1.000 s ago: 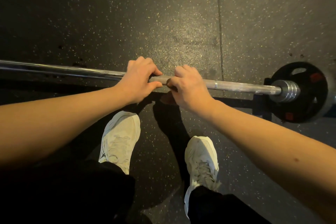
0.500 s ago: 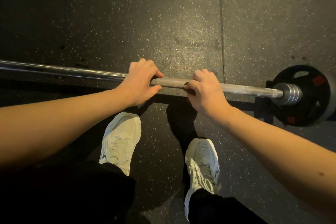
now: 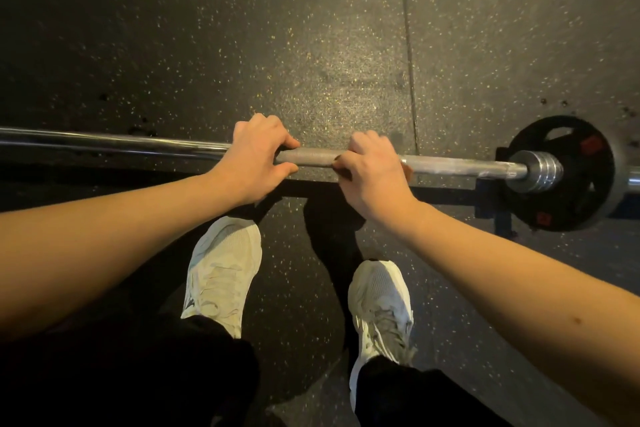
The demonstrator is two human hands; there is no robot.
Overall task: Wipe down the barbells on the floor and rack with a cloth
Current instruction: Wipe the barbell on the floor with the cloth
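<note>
Left hand: fingers curled over the top of the bar, thumb tucked beneath, a full wrap. Right hand: wrapped the same way, knuckles up, thumb tip on the near side of the bar. Cannot tell whether anything lies between the right palm and the metal.

Both hands sit at frame centre, near each other, with a short knurled stretch of bar bare between them.

The bar's long axis runs left to right across the middle of the frame, dipping slightly toward the right. The left part is smooth and shiny and runs out of the left edge. The right part is dull grey and ends at a ribbed collar, which sits against a black plate at the right edge. A stub of sleeve shows beyond the plate.

Room along the bar: a long bare run from the left hand to the left edge, and a shorter bare run from the right hand to the collar.

Below the hands, two pale shoes point up-frame, toes just short of the bar's shadow.

The floor is dark speckled rubber. A seam runs down from the top of the frame to the bar, just right of the right hand.
</note>
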